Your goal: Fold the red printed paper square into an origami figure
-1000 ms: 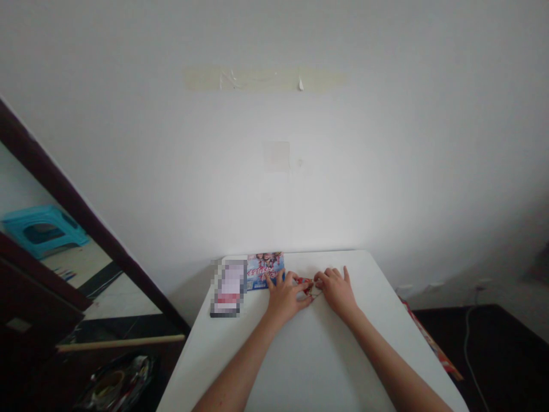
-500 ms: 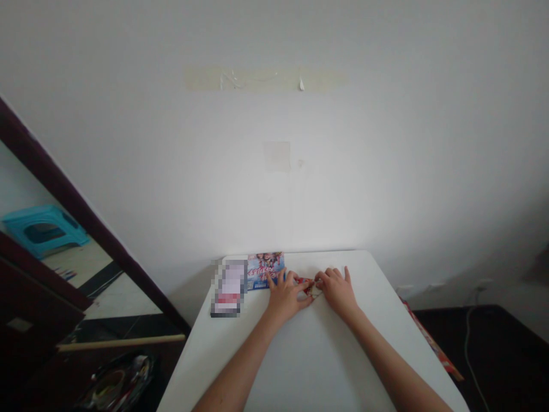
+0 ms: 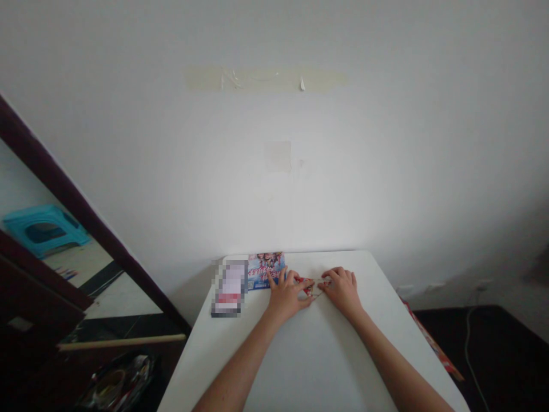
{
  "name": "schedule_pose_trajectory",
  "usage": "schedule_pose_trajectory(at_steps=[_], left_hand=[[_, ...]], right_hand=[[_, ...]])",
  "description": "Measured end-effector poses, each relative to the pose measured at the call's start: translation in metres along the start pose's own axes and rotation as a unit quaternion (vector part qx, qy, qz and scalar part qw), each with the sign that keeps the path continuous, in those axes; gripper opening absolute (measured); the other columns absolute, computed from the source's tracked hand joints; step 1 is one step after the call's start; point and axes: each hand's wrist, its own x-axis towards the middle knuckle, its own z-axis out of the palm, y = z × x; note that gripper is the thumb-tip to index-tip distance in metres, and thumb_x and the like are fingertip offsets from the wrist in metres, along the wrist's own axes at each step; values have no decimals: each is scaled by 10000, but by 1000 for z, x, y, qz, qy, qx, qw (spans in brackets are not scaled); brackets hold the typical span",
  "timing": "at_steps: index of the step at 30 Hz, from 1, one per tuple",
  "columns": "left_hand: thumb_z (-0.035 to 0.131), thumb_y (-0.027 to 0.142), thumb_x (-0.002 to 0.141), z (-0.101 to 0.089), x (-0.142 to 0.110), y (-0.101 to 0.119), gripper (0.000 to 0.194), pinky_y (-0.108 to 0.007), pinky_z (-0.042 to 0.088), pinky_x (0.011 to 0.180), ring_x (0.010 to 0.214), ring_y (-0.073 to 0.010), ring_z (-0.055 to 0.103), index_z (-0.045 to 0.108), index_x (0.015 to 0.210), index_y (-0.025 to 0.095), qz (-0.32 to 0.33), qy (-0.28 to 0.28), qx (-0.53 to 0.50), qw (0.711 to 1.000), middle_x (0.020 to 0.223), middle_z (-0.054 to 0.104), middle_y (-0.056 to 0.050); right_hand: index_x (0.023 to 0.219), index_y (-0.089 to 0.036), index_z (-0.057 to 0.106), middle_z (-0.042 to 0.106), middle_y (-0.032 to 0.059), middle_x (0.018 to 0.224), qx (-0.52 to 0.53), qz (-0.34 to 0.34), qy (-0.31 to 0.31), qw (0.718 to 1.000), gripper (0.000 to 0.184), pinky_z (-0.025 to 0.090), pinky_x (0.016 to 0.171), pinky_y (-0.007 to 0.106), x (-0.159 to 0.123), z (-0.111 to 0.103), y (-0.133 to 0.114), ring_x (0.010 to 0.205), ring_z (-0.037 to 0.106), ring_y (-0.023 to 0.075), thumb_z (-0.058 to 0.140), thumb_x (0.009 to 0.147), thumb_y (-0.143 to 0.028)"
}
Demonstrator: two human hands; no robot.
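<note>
A small folded piece of paper (image 3: pixel 318 290), part red print and part white, lies on the white table between my hands. My left hand (image 3: pixel 285 296) holds its left side down with the thumb and fingertips, the fingers partly spread. At the right end, my right hand (image 3: pixel 343 290) has its thumb and fingers bent closed on the paper, and a bit of red shows by the fingertips. Fingers cover much of the paper, so its full shape is hidden. A blue printed leaflet (image 3: pixel 262 266) lies just behind my left hand, whose fingertips overlap its corner.
Left of the leaflet is a phone-like object (image 3: pixel 231 286), blurred out by pixels. The white table (image 3: pixel 309 366) meets the wall (image 3: pixel 343 171) at its far edge. On the floor to the left stands a bin (image 3: pixel 120 380); a cable (image 3: pixel 467 337) hangs at the right.
My right hand has shifted slightly to the right along the paper, uncovering more white, and its raised little finger has come down. My left hand stays in place.
</note>
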Motion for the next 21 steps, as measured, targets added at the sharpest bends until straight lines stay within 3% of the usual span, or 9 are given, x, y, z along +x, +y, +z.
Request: schedule_pose_trajectory(at_steps=[7,21], left_hand=[[658,615,781,0,1,-2,450,-746,-65,1093,1368,-360,285,594,1223,559,8,0,-3,1000,1246,542,-5],[648,623,782,2,1,-4,463,-758,-69,1083,1369,-363,276,582,1236,561,14,6,-2,1000,1241,538,-3]], right_hand=[[1062,-299,677,562,56,1145,15,39,12,999,308,369,984,410,4,1,7,1123,488,264,693,783,-430],[1002,-335,682,573,6,1173,49,52,-23,997,205,328,1000,440,10,-3,14,1163,459,261,675,802,-380]])
